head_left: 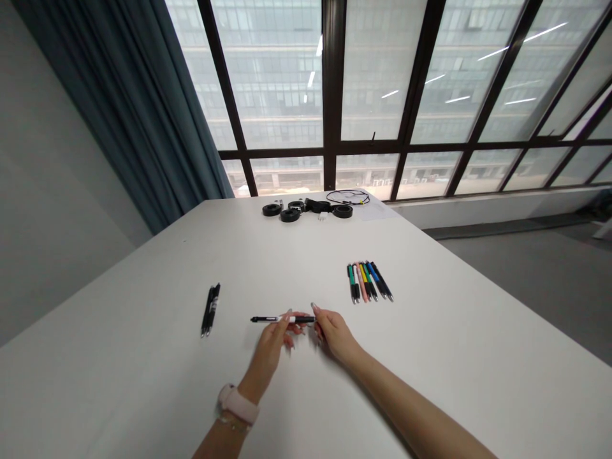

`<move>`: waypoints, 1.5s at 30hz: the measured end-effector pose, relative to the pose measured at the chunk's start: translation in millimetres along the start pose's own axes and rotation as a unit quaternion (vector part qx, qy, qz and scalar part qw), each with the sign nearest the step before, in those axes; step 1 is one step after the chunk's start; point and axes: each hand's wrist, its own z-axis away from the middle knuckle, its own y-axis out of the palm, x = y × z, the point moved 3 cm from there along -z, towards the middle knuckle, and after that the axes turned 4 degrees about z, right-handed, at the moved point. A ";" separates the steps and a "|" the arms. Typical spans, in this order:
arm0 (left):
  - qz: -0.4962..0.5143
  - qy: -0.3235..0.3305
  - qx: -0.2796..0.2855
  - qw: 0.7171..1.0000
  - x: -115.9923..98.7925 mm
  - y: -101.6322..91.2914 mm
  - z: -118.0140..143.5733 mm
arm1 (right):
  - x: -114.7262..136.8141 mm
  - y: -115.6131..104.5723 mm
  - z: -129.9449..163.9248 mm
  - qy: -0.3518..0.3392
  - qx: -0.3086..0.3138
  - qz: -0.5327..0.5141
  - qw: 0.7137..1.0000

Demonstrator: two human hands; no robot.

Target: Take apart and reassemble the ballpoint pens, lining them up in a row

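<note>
A black-and-white pen (266, 319) lies level between my two hands, just above the white table. My left hand (277, 333) grips its middle between thumb and fingers. At the right end, the fingertips of my right hand (333, 330) pinch the pen's tip. Two black pens (211, 310) rest side by side on the table to the left. To the right, a row of several coloured pens (368, 282) lies close together, in green, white, pink, yellow, blue and black.
The white table (268, 255) reaches toward the windows. Near its far end lie several black tape-like rolls (289, 215), a coiled black cable (349, 196) and a pale sheet (380, 211). A blue curtain (129, 108) hangs at the left.
</note>
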 end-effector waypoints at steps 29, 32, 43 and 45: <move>0.020 -0.031 -0.001 0.999 -6.2 4.4 0.8 | -3.2 0.9 -4.2 0.019 -0.008 -0.018 1.000; 0.039 -0.034 -0.018 0.999 -8.4 3.7 2.8 | -1.2 1.7 -2.8 0.012 0.013 -0.056 0.998; 0.056 -0.023 -0.033 0.998 -6.1 -0.6 4.7 | -4.4 4.9 -3.1 0.011 -0.013 -0.107 0.994; 0.060 -0.025 -0.042 0.997 -5.7 -0.7 4.1 | -4.4 4.5 -3.5 0.001 -0.015 -0.110 0.994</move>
